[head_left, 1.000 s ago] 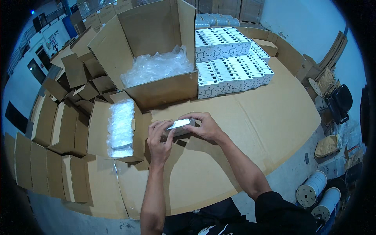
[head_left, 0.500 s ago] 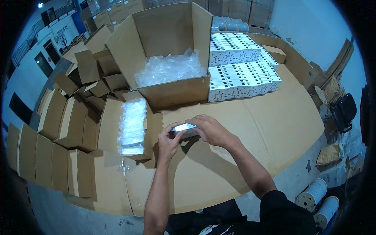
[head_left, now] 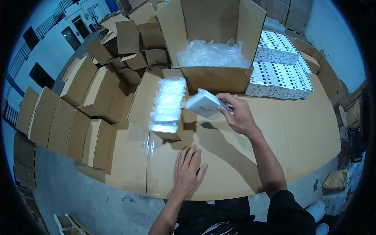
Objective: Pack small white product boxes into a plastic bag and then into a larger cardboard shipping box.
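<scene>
A small white box [head_left: 203,105], with clear film showing at its left end, is gripped at its right end by my right hand [head_left: 239,116]. It is tilted above the table, just right of a narrow open carton [head_left: 172,136]. A row of plastic-wrapped packs [head_left: 168,102] fills that carton. My left hand [head_left: 188,169] is over the cardboard near the front of the table, fingers stretched out and nothing in it.
Behind stands a large open carton [head_left: 215,80] with clear plastic bags [head_left: 213,54]. Stacked white boxes [head_left: 280,80] stand at the back right. Several brown cartons [head_left: 96,137] line the left side. Cardboard [head_left: 274,133] covers the table.
My left hand has let go of the white box and dropped toward the table's front. My right hand now holds the box alone, nearer the wrapped packs. The view has shifted left.
</scene>
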Available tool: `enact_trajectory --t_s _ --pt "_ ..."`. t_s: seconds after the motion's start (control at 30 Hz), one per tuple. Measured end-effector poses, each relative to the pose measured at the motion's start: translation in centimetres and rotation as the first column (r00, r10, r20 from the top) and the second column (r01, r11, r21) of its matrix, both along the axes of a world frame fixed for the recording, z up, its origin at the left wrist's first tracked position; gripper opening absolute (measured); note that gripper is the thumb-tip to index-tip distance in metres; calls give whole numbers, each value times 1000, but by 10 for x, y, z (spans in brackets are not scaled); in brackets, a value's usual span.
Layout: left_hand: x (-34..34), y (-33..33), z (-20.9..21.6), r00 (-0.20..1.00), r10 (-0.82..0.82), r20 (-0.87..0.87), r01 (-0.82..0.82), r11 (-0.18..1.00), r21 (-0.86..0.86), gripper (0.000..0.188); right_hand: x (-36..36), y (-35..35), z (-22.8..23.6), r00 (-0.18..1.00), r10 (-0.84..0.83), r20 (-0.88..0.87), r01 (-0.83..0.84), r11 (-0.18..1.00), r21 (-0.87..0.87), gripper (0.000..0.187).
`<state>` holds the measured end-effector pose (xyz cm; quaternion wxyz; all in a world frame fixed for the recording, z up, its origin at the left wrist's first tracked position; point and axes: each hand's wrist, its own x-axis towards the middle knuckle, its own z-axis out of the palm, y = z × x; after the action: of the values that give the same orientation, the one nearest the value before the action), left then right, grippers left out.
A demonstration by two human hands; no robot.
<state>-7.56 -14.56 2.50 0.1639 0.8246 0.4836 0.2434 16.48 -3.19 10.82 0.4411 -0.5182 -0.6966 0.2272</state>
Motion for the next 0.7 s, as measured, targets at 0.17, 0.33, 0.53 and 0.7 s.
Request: enact_trajectory --t_s 0.17,0.33,0.53,0.7 --pt "-16 -34 8 982 16 -189 -27 998 -57 64 -50 10 -8 931 143 -336 -116 988 99 26" --pt "-20 -39 5 981 13 -192 -19 999 -31 64 -84 15 -18 878 186 -441 -150 982 114 28" --pt "-19 -38 6 985 5 -170 -9 1000 -21 63 -91 14 -22 877 218 -429 -241 970 1 30" --pt "-18 -35 5 987 4 -163 -7 1000 -17 62 -92 10 -23 967 220 -132 -208 973 98 36"
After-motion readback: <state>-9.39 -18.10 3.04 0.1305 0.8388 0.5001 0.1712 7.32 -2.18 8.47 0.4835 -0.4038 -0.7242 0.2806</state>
